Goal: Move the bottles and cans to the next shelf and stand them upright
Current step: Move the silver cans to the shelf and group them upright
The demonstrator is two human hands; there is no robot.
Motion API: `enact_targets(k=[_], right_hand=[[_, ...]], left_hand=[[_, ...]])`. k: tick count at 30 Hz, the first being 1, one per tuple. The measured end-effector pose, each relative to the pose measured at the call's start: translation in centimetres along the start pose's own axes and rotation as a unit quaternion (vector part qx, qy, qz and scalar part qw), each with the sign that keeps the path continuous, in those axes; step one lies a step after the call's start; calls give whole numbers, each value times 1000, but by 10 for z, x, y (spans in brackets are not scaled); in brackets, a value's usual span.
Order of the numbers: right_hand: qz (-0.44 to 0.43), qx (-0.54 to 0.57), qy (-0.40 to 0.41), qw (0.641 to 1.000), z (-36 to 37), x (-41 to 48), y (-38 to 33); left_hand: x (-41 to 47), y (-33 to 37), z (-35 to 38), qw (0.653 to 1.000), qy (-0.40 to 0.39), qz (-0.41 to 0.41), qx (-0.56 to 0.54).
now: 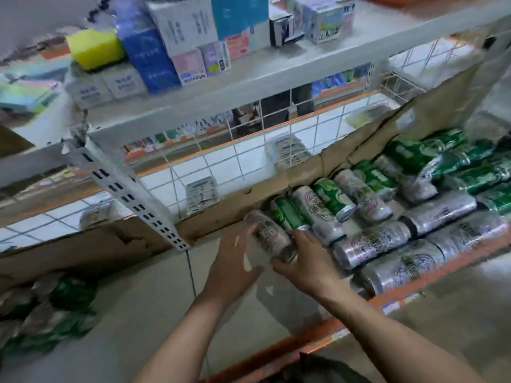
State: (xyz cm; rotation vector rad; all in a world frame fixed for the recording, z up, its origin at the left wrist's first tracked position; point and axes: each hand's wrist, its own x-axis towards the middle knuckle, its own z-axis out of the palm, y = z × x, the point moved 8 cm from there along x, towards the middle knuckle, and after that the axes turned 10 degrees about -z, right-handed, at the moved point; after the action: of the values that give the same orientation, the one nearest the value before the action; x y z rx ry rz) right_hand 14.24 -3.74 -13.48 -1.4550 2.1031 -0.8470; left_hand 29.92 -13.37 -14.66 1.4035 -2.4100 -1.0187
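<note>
Two hands close on one silver can [268,233] lying on its side at the left end of a heap of cans [373,241] on a store shelf [154,299]. The right hand [308,258] wraps its thumb and fingers round the can's near end; the left hand [235,261] lies flat, fingers straight, against the can's left flank. The rest of the heap, silver cans and green cans [334,199] alike, lies toppled to the right against a cardboard liner [221,214].

The step in hand looks to be the pick-up of this can. The next move calls for lifting it free of its neighbours, carrying it left past the slotted upright post [130,194], and turning it onto its base. The bare board there seems the likely place to set it. Blurred green and silver packs [55,308] sit at the near left. Most of the job appears to remain, as no can in the heap stands upright.

An ornate round emblem marks the silver cans, but its lettering cannot be read. Boxes [182,23] on the upper shelf [249,76], beside a yellow sponge [94,48], carry print too blurred to make out. The same holds for the tags on the orange edge strip [318,335].
</note>
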Motion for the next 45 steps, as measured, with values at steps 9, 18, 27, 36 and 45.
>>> enact_targets(k=[9,18,27,36,45], right_hand=[[-108,80,-21,991,-43,26,-29],[60,-277,-99,954,-55,47,80],[30,-161,-11,986,-70,48,63],[-38,-134,-61,988,-49,47,16],[-72,-45,-29,996,-48,58,-15]], left_hand=[[6,15,-6,976,76,-53,-197],[17,-8,-4,936,96,-118,-316],[8,-8,-31,924,157,-116,-328],[0,-2,-76,923,179,-92,-328],[-11,-14,-59,916,171,-123,-340]])
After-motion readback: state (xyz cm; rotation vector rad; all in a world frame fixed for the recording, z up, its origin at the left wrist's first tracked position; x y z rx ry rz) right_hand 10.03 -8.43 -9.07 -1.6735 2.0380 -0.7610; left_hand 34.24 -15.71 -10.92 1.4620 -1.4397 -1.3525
